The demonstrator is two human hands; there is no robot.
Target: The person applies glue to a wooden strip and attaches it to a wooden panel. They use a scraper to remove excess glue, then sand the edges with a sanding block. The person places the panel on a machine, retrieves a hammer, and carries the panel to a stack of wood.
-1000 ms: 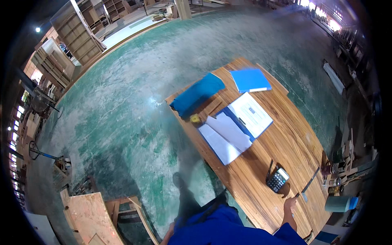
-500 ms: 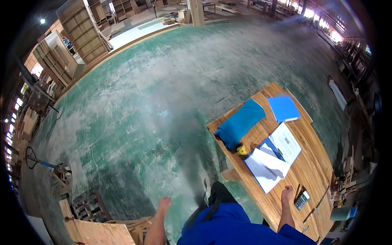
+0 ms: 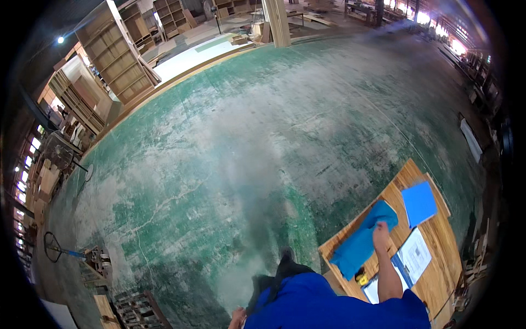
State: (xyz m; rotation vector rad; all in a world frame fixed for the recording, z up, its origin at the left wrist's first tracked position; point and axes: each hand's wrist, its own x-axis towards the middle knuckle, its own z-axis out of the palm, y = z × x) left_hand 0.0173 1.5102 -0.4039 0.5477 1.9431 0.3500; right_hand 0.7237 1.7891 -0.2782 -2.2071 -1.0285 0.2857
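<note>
The right hand (image 3: 380,229) is seen reaching forward over the bench (image 3: 438,274), its forearm coming up from the lower edge of the view. The hand is laid on the near end of a blue cloth (image 3: 359,244), close to that cloth's upper right corner; whether the grip is closed on the fabric or merely rests flat on it cannot be told, since the fingers are small and blurred. The left hand (image 3: 238,317) is seen only in part at the lower edge, low beside the blue-clad body, well apart from the bench; its grip cannot be judged either, and nothing is seen held in it.

The blue cloth is spread along the left edge of the wooden bench, running slantwise from the far corner toward the near one. Just beside its lower end a small yellow object (image 3: 362,278) is seen on the wood. To the right of the forearm, an open binder with white sheets (image 3: 412,257) is laid flat on the bench. Beyond it, near the far right corner of the bench, a closed blue folder (image 3: 419,203) is lying, apart from the cloth.

The bench is stood on a worn green floor (image 3: 246,153), which fills most of the view. Tall wooden shelf units (image 3: 118,55) are ranged along the far left of the hall.
</note>
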